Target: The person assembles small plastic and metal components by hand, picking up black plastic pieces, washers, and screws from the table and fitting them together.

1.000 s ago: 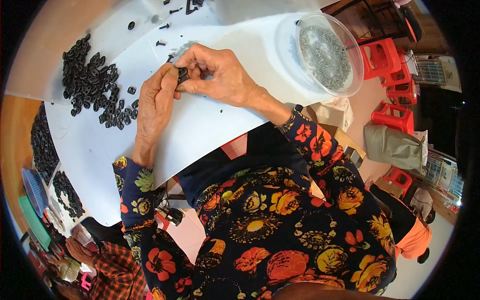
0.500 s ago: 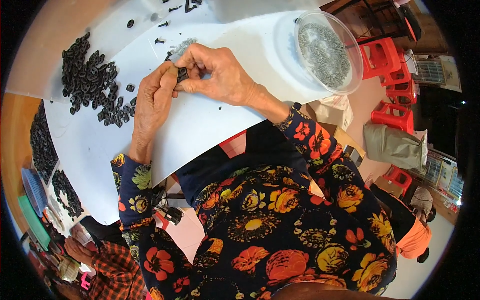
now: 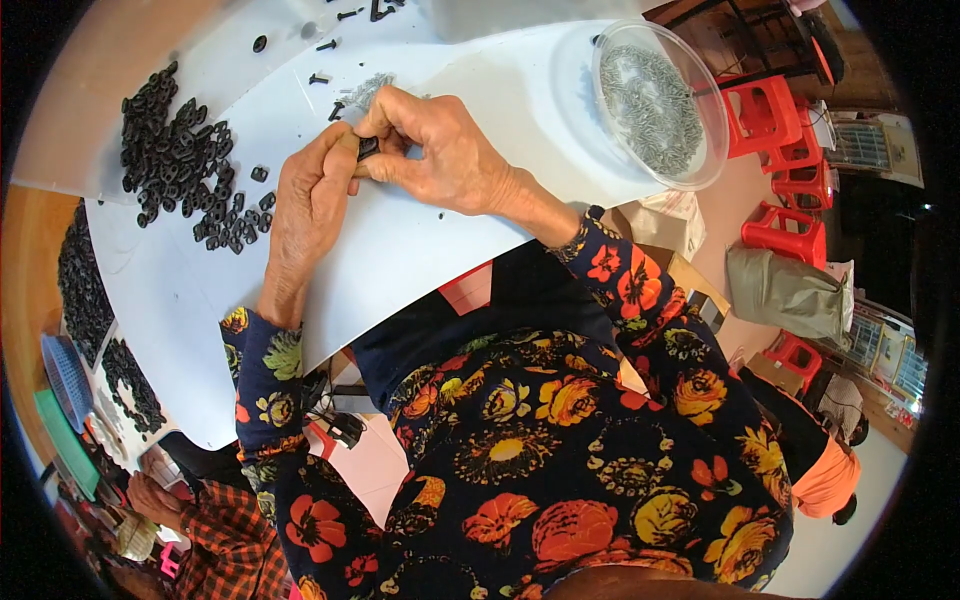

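Above the white table (image 3: 400, 235), my left hand (image 3: 315, 195) and my right hand (image 3: 440, 150) meet with their fingertips pinched around a small black plastic part (image 3: 368, 147). Both hands are closed on it, and the fingers cover most of its shape. Just beyond the fingertips lies a small heap of thin silvery pieces (image 3: 372, 88). A black screw-shaped piece (image 3: 336, 110) rests beside that heap. To the left of my left hand spreads a large pile of small black plastic parts (image 3: 175, 150).
A clear round tub (image 3: 708, 165) of small silvery metal pieces stands at the right of the table. More black parts (image 3: 85, 280) lie at the far left, near a blue basket (image 3: 68, 380). Red stools (image 3: 785, 232) stand on the right; a person in a checked sleeve (image 3: 225, 535) sits lower left.
My hands stay together in nearly the same place. The black part has turned slightly between my fingertips.
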A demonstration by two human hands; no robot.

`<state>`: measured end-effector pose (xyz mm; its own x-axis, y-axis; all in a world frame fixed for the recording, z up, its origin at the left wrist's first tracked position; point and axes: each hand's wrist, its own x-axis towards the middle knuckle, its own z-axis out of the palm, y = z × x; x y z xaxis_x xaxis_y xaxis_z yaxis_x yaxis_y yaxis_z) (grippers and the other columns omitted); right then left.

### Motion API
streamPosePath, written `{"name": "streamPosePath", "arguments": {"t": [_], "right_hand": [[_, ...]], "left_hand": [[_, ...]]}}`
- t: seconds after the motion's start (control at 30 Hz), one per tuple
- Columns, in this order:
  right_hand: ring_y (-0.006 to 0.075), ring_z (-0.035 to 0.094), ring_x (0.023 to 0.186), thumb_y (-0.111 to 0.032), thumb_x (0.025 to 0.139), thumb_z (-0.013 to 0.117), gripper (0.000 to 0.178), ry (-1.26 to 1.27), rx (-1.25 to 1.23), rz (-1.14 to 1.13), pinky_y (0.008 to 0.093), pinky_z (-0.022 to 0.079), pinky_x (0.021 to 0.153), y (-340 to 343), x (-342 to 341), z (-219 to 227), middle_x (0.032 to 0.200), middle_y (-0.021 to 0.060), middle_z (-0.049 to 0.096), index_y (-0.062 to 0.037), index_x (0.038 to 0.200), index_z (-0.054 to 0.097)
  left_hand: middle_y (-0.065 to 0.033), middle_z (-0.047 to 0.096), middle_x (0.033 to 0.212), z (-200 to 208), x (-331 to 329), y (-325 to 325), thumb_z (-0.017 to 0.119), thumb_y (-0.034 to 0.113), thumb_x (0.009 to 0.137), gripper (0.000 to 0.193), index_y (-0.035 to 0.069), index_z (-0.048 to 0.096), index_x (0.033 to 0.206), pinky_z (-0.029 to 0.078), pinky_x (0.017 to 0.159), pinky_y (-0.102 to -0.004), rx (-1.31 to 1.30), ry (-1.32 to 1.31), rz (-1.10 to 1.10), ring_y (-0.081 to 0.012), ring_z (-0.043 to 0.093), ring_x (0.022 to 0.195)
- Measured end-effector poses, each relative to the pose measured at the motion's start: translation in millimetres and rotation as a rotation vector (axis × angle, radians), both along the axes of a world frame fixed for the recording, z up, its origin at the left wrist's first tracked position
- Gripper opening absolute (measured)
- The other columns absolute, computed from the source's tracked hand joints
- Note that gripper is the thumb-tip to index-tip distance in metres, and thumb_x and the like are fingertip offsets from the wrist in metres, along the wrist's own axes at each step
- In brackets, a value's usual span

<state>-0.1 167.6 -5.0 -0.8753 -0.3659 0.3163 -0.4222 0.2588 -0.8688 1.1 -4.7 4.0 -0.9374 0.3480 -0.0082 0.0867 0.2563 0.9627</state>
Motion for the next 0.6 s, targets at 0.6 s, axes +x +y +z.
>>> {"name": "streamPosePath", "arguments": {"t": [0.6], "right_hand": [[0.0078, 0.05, 0.062, -0.006, 0.075, 0.073, 0.021, -0.066, -0.073, 0.012, 0.0235, 0.043, 0.055, -0.4, 0.9, 5.9, 0.069, 0.0008, 0.055, -0.0022, 0.086, 0.055]], "left_hand": [[0.002, 0.039, 0.061, -2.9, 0.9, -2.3, 0.042, 0.025, 0.096, 0.032, 0.003, 0.045, 0.073, 0.03, 0.052, -0.0239, 0.025, 0.025, 0.013, -0.0073, 0.034, 0.059]]}}
